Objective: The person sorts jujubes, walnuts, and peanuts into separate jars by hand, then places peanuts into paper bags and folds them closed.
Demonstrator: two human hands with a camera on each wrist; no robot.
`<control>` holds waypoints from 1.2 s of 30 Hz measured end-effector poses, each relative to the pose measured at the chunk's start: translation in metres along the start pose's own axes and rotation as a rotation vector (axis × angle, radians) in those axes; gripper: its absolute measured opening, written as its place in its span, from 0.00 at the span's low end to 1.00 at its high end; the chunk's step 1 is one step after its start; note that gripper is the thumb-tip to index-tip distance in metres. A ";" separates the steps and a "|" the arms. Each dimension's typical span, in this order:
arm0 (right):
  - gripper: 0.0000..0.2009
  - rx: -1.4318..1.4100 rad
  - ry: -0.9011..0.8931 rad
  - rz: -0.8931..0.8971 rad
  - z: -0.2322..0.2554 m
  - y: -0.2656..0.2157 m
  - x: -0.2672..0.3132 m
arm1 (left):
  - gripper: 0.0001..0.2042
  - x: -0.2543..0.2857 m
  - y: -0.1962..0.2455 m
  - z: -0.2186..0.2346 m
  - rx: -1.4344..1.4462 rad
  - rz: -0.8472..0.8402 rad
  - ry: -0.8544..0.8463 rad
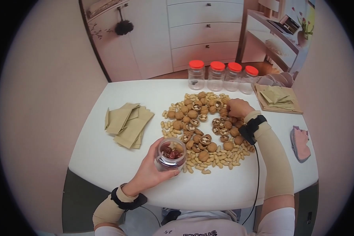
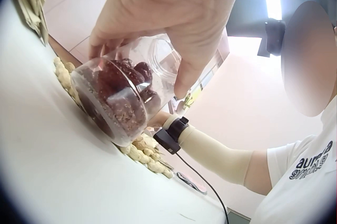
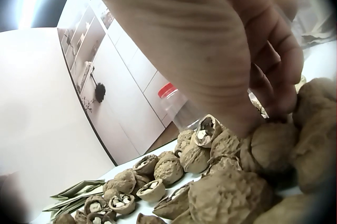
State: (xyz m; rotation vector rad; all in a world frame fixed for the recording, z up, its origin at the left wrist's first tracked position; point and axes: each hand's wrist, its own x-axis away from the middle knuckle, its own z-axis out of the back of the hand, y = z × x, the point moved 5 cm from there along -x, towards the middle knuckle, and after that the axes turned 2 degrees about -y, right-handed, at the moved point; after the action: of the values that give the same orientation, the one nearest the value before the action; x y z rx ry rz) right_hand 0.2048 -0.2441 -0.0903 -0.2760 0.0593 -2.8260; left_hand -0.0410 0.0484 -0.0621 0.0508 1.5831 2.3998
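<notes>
My left hand (image 1: 148,170) grips a clear open jar (image 1: 170,164) at the near edge of the nut pile. Dark red dried dates (image 2: 118,76) lie inside it, and in the left wrist view the jar leans, its base close to the table. At the far right of the pile my right hand (image 1: 239,107) reaches down among whole and cracked walnuts (image 1: 203,156), its fingers (image 3: 284,61) bent. A pale, dark-edged bit shows between these fingers in the right wrist view; I cannot tell whether they hold it. Peanuts (image 1: 220,158) ring the walnuts.
Several lidded clear jars (image 1: 196,75) with red caps stand along the back edge. Brown paper packets (image 1: 129,126) lie at the left, and more packets (image 1: 278,96) rest on a brown sheet at the back right. A pink-grey cloth (image 1: 301,144) lies on the right edge.
</notes>
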 end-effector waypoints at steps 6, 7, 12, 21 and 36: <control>0.13 -0.119 0.229 0.116 0.033 -0.018 0.023 | 0.48 -0.001 -0.002 0.000 -0.006 -0.001 -0.023; 0.13 -0.227 0.224 0.179 0.047 -0.031 0.033 | 0.48 -0.001 -0.003 -0.001 0.015 0.004 -0.025; 0.12 -0.729 0.131 0.675 0.087 -0.125 0.101 | 0.48 -0.003 -0.001 -0.002 -0.004 0.002 -0.027; 0.15 -0.588 0.199 0.756 0.093 -0.152 0.132 | 0.48 0.000 0.001 -0.003 0.001 -0.009 -0.033; 0.23 -0.141 -0.009 -0.055 -0.010 0.116 0.095 | 0.46 -0.012 0.024 -0.013 0.198 -0.054 -0.161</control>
State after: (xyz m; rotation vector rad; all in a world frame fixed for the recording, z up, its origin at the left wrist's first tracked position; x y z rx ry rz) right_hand 0.1474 -0.3829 -0.0904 -0.3255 0.2529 -2.8794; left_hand -0.0370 0.0245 -0.0442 0.2303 1.7163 2.1322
